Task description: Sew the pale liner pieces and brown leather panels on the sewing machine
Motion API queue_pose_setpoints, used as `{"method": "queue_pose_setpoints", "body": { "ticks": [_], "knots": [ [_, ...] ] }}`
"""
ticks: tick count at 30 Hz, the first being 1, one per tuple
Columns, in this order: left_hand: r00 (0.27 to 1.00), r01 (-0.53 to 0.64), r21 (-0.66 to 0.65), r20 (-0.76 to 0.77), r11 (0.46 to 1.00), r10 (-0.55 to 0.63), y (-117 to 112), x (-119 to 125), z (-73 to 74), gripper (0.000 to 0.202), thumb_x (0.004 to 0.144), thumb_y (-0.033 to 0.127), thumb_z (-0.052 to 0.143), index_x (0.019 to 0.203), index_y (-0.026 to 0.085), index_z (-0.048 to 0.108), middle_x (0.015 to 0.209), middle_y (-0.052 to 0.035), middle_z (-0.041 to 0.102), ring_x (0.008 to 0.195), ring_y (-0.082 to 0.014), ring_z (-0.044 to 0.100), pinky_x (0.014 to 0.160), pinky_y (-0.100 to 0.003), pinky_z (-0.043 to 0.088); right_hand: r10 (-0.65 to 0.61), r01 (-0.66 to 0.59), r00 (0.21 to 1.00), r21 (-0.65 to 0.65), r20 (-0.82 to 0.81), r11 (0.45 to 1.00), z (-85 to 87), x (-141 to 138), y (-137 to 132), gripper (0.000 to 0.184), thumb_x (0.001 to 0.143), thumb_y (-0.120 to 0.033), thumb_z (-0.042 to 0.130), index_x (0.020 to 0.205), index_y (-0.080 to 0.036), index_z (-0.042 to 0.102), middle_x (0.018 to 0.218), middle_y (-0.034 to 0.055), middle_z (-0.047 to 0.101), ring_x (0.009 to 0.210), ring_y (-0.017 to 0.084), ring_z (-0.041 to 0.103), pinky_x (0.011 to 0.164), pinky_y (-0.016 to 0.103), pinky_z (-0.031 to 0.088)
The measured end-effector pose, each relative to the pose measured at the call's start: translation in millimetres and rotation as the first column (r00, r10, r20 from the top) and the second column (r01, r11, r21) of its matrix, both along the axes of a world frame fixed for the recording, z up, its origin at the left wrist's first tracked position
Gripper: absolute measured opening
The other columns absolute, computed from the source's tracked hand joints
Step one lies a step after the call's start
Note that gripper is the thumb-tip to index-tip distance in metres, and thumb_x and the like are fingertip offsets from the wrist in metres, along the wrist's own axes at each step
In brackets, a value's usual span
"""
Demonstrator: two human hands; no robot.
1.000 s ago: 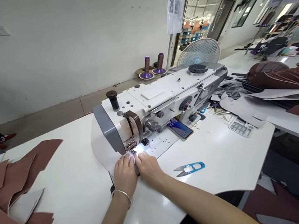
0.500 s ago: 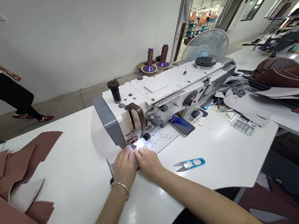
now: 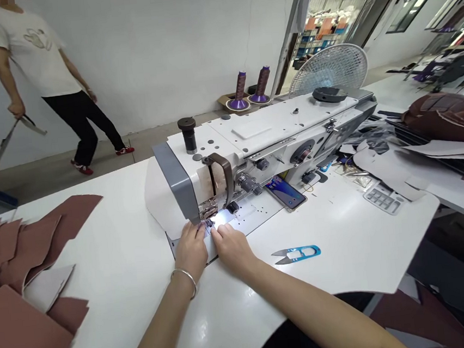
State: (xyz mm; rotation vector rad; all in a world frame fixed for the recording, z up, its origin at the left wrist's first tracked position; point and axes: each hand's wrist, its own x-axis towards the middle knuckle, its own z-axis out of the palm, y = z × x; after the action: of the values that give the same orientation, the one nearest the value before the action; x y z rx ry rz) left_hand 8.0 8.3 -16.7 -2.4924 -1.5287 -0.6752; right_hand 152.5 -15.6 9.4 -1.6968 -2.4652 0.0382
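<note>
Both hands are at the needle end of a white sewing machine point(image 3: 248, 131), just in front of its lit presser foot point(image 3: 209, 222). My left hand point(image 3: 190, 250), a bangle at its wrist, rests on the machine bed left of the foot, fingers closed together and pointing forward. To its right, my right hand point(image 3: 231, 249) has its fingers bent and pressed down near the foot. Whatever lies under the fingertips is hidden or too small to make out. Blue-handled thread snips point(image 3: 297, 254) lie on the table, right of my right hand.
Brown cut pieces point(image 3: 18, 304) are stacked at the left. A phone point(image 3: 286, 192) lies by the machine arm; two thread cones point(image 3: 240, 91) and a fan point(image 3: 331, 68) stand behind. More pieces point(image 3: 443, 115) lie at right. A person point(image 3: 41, 66) is beyond the table.
The view has shifted slightly, so the machine sits a little farther right. My hands stay at the presser foot, with a slightly wider gap between them. The person behind shows more fully, farther right.
</note>
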Motion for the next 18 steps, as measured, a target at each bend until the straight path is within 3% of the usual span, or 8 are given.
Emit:
{"method": "queue_pose_setpoints", "body": {
  "ticks": [12,18],
  "knots": [
    [0.995,-0.035,-0.048,-0.095,0.998,0.03,-3,3,3.7,0.043,0.08,0.002,0.034,0.111,0.008,0.062,0.108,-0.0128,0.065,0.11,-0.0231,0.053,0.101,-0.039,0.042,-0.015,0.015,1.0,0.063,0.004,0.998,-6.7,0,0,0.016,0.085,-0.007,0.043,0.092,-0.018,0.053,0.081,0.0048,0.055,0.073,0.017,0.045,0.052,0.028,0.023],
    [0.998,-0.045,-0.068,-0.044,0.997,0.042,-3,2,0.3,0.046,0.076,0.0,0.037,0.112,0.012,0.062,0.112,-0.0112,0.064,0.115,-0.0217,0.05,0.103,-0.039,0.04,-0.022,0.026,0.999,0.208,-0.023,0.978,-16.7,-2,-2,0.014,0.086,-0.009,0.044,0.083,-0.02,0.052,0.072,0.0023,0.053,0.066,0.016,0.044,0.052,0.029,0.02]
  ]
}}
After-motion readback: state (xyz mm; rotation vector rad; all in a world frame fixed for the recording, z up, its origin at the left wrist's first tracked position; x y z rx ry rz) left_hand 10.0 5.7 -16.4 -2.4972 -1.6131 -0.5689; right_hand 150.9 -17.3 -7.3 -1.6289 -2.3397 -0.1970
